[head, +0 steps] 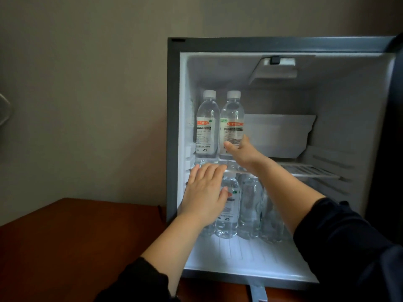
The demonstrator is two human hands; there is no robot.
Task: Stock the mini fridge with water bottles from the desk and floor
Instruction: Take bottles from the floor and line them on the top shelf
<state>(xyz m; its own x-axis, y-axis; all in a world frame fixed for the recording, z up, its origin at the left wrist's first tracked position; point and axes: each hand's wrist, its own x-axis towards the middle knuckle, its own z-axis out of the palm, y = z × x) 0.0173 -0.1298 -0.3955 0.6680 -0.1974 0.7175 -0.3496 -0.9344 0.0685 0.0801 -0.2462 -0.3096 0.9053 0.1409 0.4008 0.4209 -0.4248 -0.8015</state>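
Note:
The mini fridge (173, 127) stands open on a wooden desk. Two clear water bottles with white caps stand on its upper wire shelf (309, 171) at the left. My right hand (242, 152) grips the right one (232, 118) low on its label, thumb in front. The left bottle (207, 125) stands free beside it. Several more water bottles (249, 205) stand on the fridge floor below. My left hand (204, 194) hovers with straight fingers in front of the shelf edge and the lower bottles, holding nothing.
A white plastic compartment (281, 134) sits at the back of the upper shelf, right of the bottles. The dark fridge door (397, 127) is swung open at the right edge. Brown desk surface (76, 236) extends to the left.

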